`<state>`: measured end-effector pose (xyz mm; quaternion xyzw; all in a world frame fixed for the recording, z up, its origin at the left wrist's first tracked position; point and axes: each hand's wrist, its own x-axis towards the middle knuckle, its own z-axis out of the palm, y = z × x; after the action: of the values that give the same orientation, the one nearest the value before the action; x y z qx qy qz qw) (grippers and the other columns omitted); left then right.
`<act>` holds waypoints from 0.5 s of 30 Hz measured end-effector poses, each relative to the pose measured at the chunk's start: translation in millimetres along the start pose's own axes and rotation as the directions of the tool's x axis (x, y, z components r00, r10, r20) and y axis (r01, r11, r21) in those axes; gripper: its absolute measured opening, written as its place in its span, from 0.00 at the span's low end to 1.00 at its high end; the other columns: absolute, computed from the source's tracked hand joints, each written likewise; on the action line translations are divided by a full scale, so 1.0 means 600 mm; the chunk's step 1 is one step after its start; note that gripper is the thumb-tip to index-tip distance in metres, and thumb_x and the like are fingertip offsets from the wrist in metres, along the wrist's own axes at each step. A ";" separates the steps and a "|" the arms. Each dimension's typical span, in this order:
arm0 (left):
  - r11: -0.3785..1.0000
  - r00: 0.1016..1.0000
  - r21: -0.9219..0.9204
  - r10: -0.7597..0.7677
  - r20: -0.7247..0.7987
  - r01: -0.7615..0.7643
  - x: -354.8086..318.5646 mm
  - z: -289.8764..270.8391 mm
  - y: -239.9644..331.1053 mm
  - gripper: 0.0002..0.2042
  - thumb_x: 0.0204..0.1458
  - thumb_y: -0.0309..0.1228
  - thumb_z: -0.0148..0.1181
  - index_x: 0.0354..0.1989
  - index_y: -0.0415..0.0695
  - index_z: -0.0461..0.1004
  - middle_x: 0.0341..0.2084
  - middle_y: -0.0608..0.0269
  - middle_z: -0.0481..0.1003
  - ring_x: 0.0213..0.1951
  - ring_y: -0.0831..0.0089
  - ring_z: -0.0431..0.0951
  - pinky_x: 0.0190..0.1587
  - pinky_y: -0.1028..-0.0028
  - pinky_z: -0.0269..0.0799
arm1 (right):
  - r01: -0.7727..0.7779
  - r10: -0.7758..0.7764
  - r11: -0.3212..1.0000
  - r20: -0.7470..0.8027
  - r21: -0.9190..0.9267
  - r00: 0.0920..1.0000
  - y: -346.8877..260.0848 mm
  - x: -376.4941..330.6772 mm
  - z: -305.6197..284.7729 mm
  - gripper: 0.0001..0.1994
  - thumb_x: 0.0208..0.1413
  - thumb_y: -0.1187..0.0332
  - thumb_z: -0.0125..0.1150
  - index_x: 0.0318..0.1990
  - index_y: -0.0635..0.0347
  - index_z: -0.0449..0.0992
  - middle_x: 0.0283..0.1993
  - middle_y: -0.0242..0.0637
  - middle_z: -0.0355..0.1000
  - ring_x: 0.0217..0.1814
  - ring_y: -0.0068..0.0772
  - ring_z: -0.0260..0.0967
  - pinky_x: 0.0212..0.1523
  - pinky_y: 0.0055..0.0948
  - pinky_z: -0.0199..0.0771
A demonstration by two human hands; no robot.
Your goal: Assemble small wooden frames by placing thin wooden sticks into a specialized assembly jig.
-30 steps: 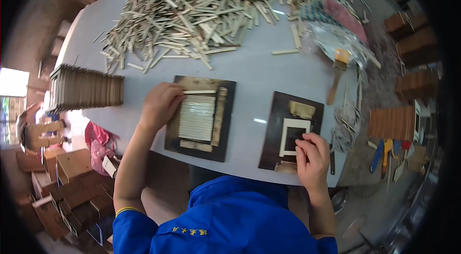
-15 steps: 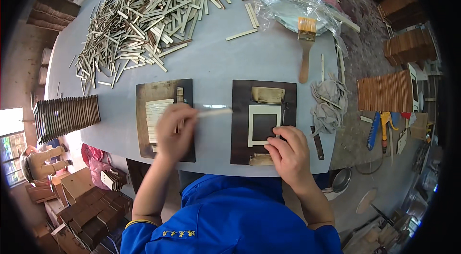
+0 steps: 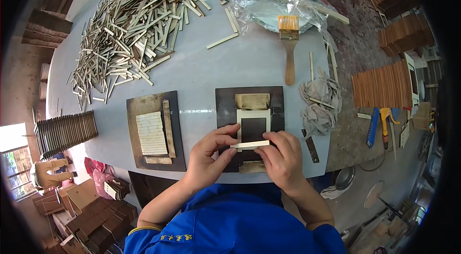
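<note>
My left hand [image 3: 209,154] and my right hand [image 3: 284,160] meet over a dark board [image 3: 225,101]. Between them they pinch a short pale wooden strip [image 3: 250,145], one hand at each end. It lies level across the near side of a pale rectangular frame [image 3: 254,114] on that board. My fingers partly cover the frame's near corners. A worn tan block [image 3: 252,101] sits on the board beyond the frame, and a similar block [image 3: 252,166] is on its near side. Left of my hands, another dark board [image 3: 179,148] carries a panel of pale strips [image 3: 151,134] laid side by side.
A large heap of loose strips [image 3: 139,23] covers the table's far left. A row of dark slats [image 3: 67,126] stands at the left edge. On the right are a brush [image 3: 289,47], a crumpled rag [image 3: 321,98], a flat metal blade [image 3: 311,148] and a plastic-covered bowl [image 3: 264,11].
My left hand has come from above the left board to the right board, bringing the strip along. My right hand now grips the strip's other end. The whole view has shifted slightly.
</note>
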<state>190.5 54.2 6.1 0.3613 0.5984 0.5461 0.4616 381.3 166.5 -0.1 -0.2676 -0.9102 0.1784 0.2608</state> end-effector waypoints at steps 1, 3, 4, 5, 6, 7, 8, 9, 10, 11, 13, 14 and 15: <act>1.000 1.000 0.001 -0.003 0.000 0.003 -0.001 0.000 0.001 0.11 0.58 0.13 0.62 0.48 0.36 0.78 0.66 0.46 0.74 0.55 0.66 0.80 0.54 0.72 0.78 | -0.002 0.002 1.000 0.000 0.002 1.000 0.001 0.000 0.001 0.09 0.51 0.75 0.74 0.39 0.60 0.81 0.54 0.36 0.75 0.52 0.39 0.72 0.55 0.38 0.72; 0.998 0.999 -0.052 -0.023 0.023 0.024 -0.002 -0.001 0.004 0.12 0.58 0.12 0.61 0.49 0.36 0.77 0.67 0.45 0.72 0.60 0.63 0.77 0.59 0.69 0.76 | -0.005 0.005 1.000 0.000 0.007 1.000 0.003 0.000 0.003 0.09 0.51 0.74 0.74 0.39 0.60 0.81 0.54 0.36 0.75 0.52 0.39 0.72 0.55 0.38 0.72; 0.996 0.999 -0.078 -0.032 0.035 0.035 -0.003 -0.002 0.004 0.12 0.59 0.12 0.60 0.49 0.36 0.77 0.68 0.45 0.71 0.62 0.61 0.76 0.62 0.68 0.75 | -0.006 0.006 1.000 0.000 0.009 1.000 0.004 -0.001 0.003 0.09 0.51 0.74 0.74 0.39 0.60 0.81 0.53 0.36 0.76 0.52 0.39 0.72 0.54 0.38 0.72; 0.993 0.998 -0.105 -0.041 0.046 0.046 -0.004 -0.002 0.004 0.12 0.59 0.12 0.59 0.49 0.36 0.76 0.68 0.44 0.70 0.65 0.59 0.75 0.64 0.66 0.74 | -0.008 0.008 1.000 0.000 0.012 1.000 0.005 -0.001 0.004 0.09 0.51 0.73 0.73 0.39 0.60 0.81 0.53 0.36 0.76 0.51 0.39 0.72 0.54 0.38 0.72; 0.993 0.998 -0.104 -0.043 0.044 0.047 -0.005 -0.002 0.003 0.12 0.59 0.12 0.59 0.49 0.36 0.76 0.68 0.44 0.70 0.65 0.59 0.75 0.64 0.66 0.74 | -0.007 0.007 1.000 0.001 0.014 1.000 0.006 -0.001 0.005 0.09 0.51 0.73 0.73 0.39 0.60 0.81 0.53 0.36 0.76 0.51 0.39 0.72 0.54 0.38 0.72; 0.992 0.999 -0.124 -0.033 0.037 0.037 -0.006 -0.001 0.001 0.12 0.59 0.12 0.60 0.50 0.36 0.76 0.68 0.45 0.71 0.62 0.62 0.76 0.61 0.69 0.75 | -0.007 0.007 1.000 0.006 0.014 1.000 0.006 -0.001 0.004 0.09 0.51 0.73 0.73 0.39 0.60 0.81 0.53 0.36 0.76 0.51 0.39 0.72 0.54 0.38 0.72; 0.989 0.999 -0.144 -0.022 0.029 0.026 -0.007 0.000 -0.001 0.12 0.59 0.12 0.60 0.50 0.35 0.76 0.68 0.45 0.71 0.58 0.65 0.77 0.58 0.71 0.76 | -0.006 0.006 1.000 0.011 0.014 1.000 0.007 0.000 0.004 0.09 0.51 0.73 0.74 0.39 0.59 0.81 0.53 0.36 0.76 0.51 0.39 0.72 0.54 0.38 0.73; 0.986 1.000 -0.164 -0.012 0.021 0.015 -0.007 0.001 -0.002 0.12 0.60 0.12 0.60 0.50 0.35 0.77 0.67 0.46 0.72 0.55 0.67 0.79 0.55 0.73 0.77 | -0.005 0.005 1.000 0.016 0.014 1.000 0.007 0.001 0.003 0.09 0.51 0.73 0.74 0.39 0.59 0.81 0.53 0.36 0.76 0.51 0.39 0.72 0.54 0.38 0.73; 0.983 1.000 -0.183 -0.001 0.012 0.003 -0.007 0.002 -0.003 0.12 0.60 0.12 0.60 0.50 0.35 0.77 0.67 0.46 0.72 0.52 0.70 0.80 0.52 0.75 0.78 | -0.003 0.003 1.000 0.021 0.014 1.000 0.007 0.002 0.002 0.09 0.51 0.74 0.74 0.39 0.59 0.82 0.53 0.36 0.76 0.51 0.39 0.72 0.54 0.38 0.73; 0.983 1.000 -0.184 -0.003 0.009 0.004 -0.007 0.002 -0.003 0.12 0.60 0.12 0.60 0.50 0.35 0.77 0.67 0.46 0.72 0.52 0.70 0.80 0.52 0.75 0.78 | -0.002 0.002 1.000 0.023 0.016 1.000 0.008 0.003 0.002 0.09 0.51 0.74 0.74 0.39 0.59 0.82 0.53 0.36 0.76 0.51 0.39 0.72 0.54 0.38 0.73; 0.983 1.000 -0.182 -0.003 -0.002 0.002 -0.006 0.004 -0.002 0.11 0.60 0.13 0.61 0.50 0.35 0.77 0.65 0.47 0.73 0.50 0.71 0.80 0.50 0.75 0.77 | 0.004 -0.004 1.000 0.026 0.017 1.000 0.008 0.007 0.001 0.09 0.50 0.74 0.75 0.37 0.61 0.81 0.52 0.37 0.76 0.50 0.40 0.72 0.54 0.38 0.73; 0.983 1.000 -0.182 -0.003 -0.008 0.001 -0.005 0.004 -0.001 0.11 0.60 0.13 0.61 0.50 0.35 0.77 0.65 0.47 0.74 0.49 0.71 0.80 0.49 0.75 0.77 | 0.007 -0.008 1.000 0.027 0.018 1.000 0.008 0.008 0.000 0.09 0.49 0.74 0.75 0.36 0.61 0.81 0.51 0.38 0.77 0.50 0.41 0.72 0.54 0.38 0.73; 0.983 1.000 -0.181 -0.002 -0.014 -0.001 -0.004 0.003 -0.001 0.11 0.60 0.13 0.61 0.50 0.35 0.77 0.64 0.47 0.74 0.48 0.72 0.80 0.48 0.75 0.77 | 0.011 -0.012 1.000 0.029 0.019 1.000 0.009 0.009 0.000 0.09 0.49 0.74 0.76 0.35 0.62 0.80 0.51 0.38 0.77 0.50 0.42 0.73 0.54 0.38 0.74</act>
<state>193.1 52.7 6.1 0.3138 0.5498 0.6006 0.4884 379.5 174.1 -0.5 -0.2573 -0.9136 0.1895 0.2513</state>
